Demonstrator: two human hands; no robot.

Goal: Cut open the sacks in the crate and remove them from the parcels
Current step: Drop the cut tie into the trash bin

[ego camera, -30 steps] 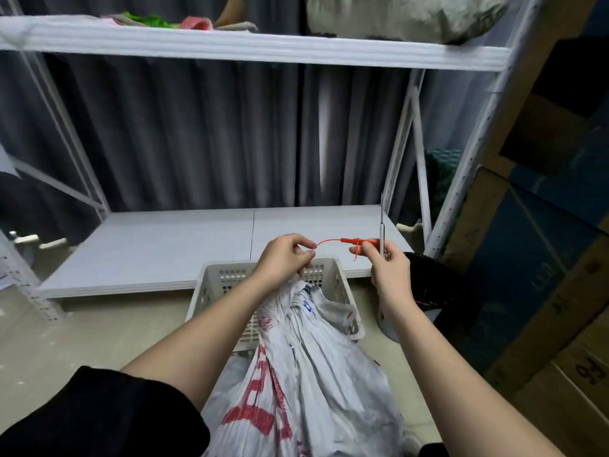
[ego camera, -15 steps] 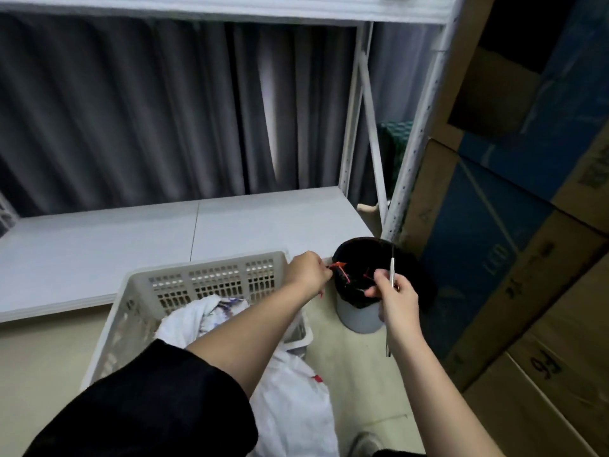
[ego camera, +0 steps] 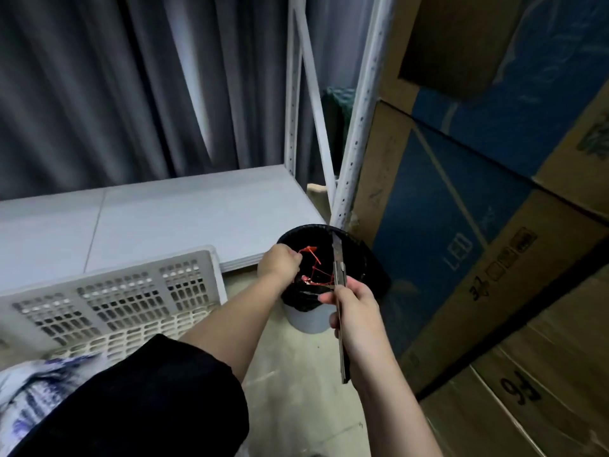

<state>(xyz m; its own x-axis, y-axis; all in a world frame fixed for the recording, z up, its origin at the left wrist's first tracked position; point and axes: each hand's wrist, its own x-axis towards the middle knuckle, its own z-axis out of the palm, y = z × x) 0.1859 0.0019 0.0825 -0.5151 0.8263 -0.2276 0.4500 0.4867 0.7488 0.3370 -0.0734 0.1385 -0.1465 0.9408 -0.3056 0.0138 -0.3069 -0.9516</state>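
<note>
Our left hand (ego camera: 280, 262) hangs over the near rim of the bin (ego camera: 306, 319), fingers curled toward the red tie (ego camera: 309, 250) that shows just past the fingertips; we cannot tell whether the fingers pinch it or have let it go. Our right hand (ego camera: 352, 311) grips a slim metal knife (ego camera: 339, 291), its blade pointing up and away across the bin's mouth and its handle running back along the wrist. More red ties (ego camera: 316, 278) lie tangled inside the bin, against its black liner.

Left of the bin stands the pale plastic crate (ego camera: 115, 298), its slotted wall facing us. The sack (ego camera: 36, 377), white with blue print, shows only as a blurred patch at the crate's near left side, partly hidden by our black sleeve (ego camera: 148, 400). Behind the bin and the crate runs a low white shelf (ego camera: 148, 219), with the white metal posts (ego camera: 359, 127) of the rack rising behind the bin. Grey curtains (ego camera: 115, 77) hang beyond the shelf. Right of the bin, stacked cardboard boxes (ego camera: 494, 225) with blue panels lean close. The bin stands on a beige floor (ego camera: 296, 390).
</note>
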